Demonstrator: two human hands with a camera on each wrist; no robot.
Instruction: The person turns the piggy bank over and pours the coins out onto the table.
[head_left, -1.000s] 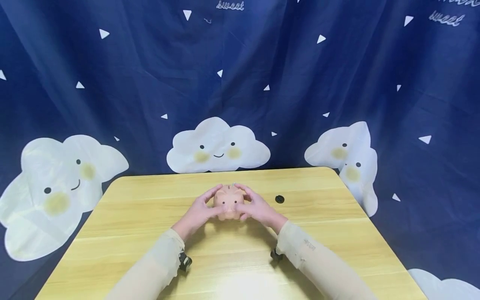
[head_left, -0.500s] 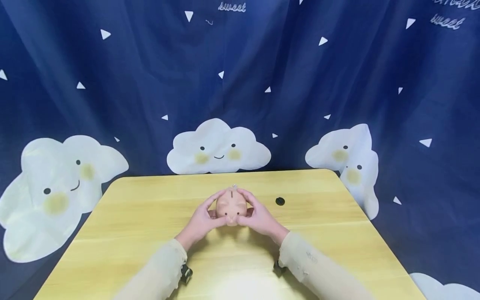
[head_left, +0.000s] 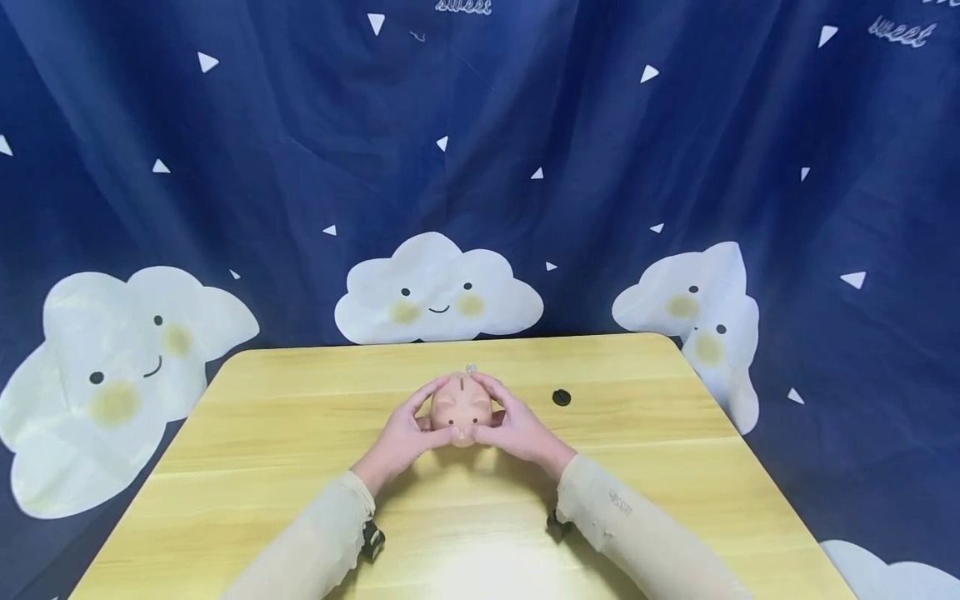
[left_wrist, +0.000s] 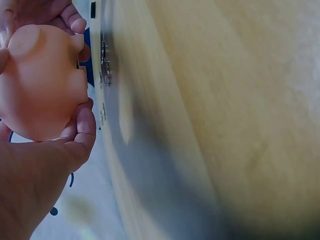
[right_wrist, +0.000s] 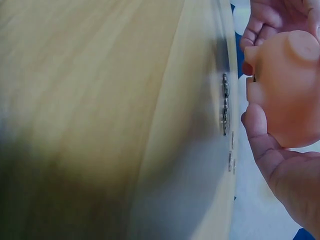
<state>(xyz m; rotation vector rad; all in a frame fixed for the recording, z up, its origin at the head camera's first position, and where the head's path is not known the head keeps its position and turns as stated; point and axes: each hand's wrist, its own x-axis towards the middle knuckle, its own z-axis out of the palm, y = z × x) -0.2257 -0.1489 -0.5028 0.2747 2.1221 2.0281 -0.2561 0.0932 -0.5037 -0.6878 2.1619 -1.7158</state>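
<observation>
A pink piggy bank is held off the table between both hands, its snout toward me and the coin slot on its back in sight. My left hand grips its left side, thumb by the snout. On the other side, my right hand holds it the same way. In the left wrist view, fingers of the left hand curl under the bank's stubby feet. The right wrist view has the right hand cupping the rounded body from below.
Several silvery coins lie on the wooden table just beyond the piggy bank. A round black plug rests to the right of the right hand. Behind the table hangs a dark blue curtain with clouds.
Both hands have brought the piggy bank slightly nearer and tipped its snout down, so more of its back and slot shows. The coins behind it have come into fuller view.
</observation>
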